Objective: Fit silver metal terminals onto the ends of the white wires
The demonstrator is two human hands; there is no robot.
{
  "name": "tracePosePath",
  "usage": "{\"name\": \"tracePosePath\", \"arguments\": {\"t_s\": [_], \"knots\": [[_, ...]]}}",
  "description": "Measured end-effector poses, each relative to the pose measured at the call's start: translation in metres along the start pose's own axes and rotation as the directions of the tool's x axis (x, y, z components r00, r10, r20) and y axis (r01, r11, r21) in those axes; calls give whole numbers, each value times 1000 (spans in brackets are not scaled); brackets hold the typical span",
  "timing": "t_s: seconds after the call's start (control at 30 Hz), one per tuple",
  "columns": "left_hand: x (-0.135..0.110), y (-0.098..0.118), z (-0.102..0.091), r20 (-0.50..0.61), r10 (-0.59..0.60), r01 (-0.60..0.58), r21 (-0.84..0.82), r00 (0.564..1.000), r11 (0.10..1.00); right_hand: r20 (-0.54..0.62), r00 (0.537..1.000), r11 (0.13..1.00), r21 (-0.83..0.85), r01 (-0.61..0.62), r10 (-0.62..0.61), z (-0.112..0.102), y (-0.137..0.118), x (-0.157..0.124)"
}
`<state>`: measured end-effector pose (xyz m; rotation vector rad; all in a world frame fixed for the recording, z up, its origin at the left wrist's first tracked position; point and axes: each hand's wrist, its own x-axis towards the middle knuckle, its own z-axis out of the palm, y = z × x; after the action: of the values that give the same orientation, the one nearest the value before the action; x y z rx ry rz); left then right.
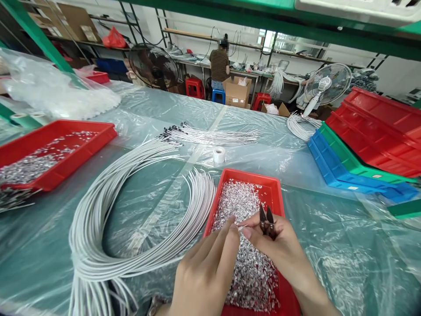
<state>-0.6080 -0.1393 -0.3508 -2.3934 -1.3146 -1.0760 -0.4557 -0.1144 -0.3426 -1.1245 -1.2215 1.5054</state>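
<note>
My left hand (205,272) hovers over the near red tray (276,193), its fingers pinched on a thin white wire end (241,227). My right hand (279,248) meets it fingertip to fingertip and grips small dark snips (267,221), blades pointing up. The tray is full of tiny silvery metal pieces (246,263). A big looped bundle of white cables (131,219) lies on the plastic-covered table just left of the tray.
Another red tray (95,140) with silvery pieces sits far left. A straight wire bundle (213,136) and a white tape roll (219,155) lie beyond. Stacked blue, green and red trays (362,145) stand right. A person stands at a back bench by two fans.
</note>
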Motion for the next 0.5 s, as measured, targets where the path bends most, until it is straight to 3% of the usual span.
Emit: {"name": "tracePosePath", "arguments": {"t_s": [0.33, 0.5], "knots": [[5, 4, 4, -60, 25, -19, 95, 998, 995, -22, 998, 995, -72, 65, -67, -1, 1, 1], [5, 6, 3, -66, 33, -25, 120, 997, 992, 29, 999, 997, -61, 46, -45, -3, 0, 1]]}}
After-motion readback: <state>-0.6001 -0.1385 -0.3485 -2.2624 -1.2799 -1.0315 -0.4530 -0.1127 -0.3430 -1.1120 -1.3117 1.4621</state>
